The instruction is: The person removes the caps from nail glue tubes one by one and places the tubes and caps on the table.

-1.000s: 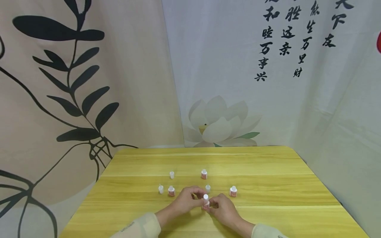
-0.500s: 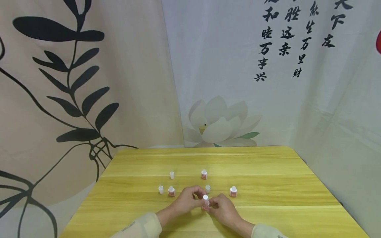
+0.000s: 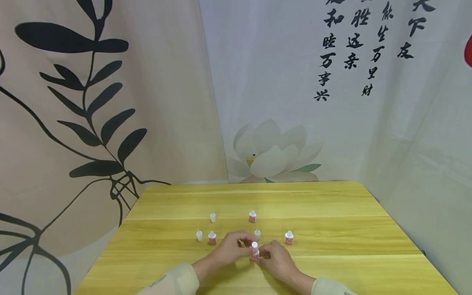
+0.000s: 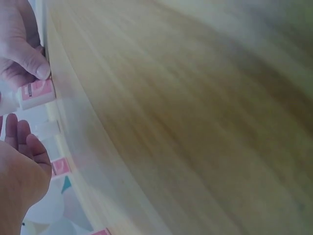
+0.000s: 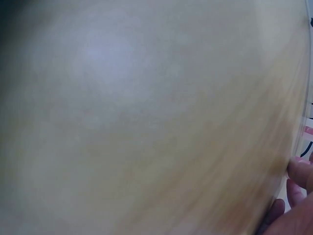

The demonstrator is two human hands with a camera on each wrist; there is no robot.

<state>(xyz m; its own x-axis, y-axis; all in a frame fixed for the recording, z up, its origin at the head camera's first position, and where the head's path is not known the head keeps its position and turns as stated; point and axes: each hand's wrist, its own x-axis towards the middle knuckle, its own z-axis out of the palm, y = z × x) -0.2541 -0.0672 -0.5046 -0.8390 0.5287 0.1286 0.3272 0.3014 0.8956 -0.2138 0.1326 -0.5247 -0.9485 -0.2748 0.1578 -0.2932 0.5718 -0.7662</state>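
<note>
A small white bottle with a pink label (image 3: 255, 255) stands upright near the front middle of the table, between both hands. My left hand (image 3: 231, 246) pinches its white cap (image 3: 255, 244) from the left with thumb and finger. On the other side, my right hand (image 3: 276, 260) grips the lower body of the bottle. In the left wrist view the right thumb (image 4: 36, 66) lies against the labelled bottle (image 4: 36, 94), while the left hand (image 4: 23, 176) is at the lower left edge. Only part of the right hand (image 5: 298, 210) enters the right wrist view.
Three similar labelled bottles stand around: one at the back (image 3: 252, 217), one left (image 3: 212, 237), one right (image 3: 289, 237). Small translucent white pieces sit at the back left (image 3: 212, 218), far left (image 3: 199, 235) and just behind the hands (image 3: 257, 234). The wooden table (image 3: 332, 221) meets printed curtains.
Both hands keep nearly the same position on the bottle. The cap's top tilts slightly more toward the camera than one second ago.
</note>
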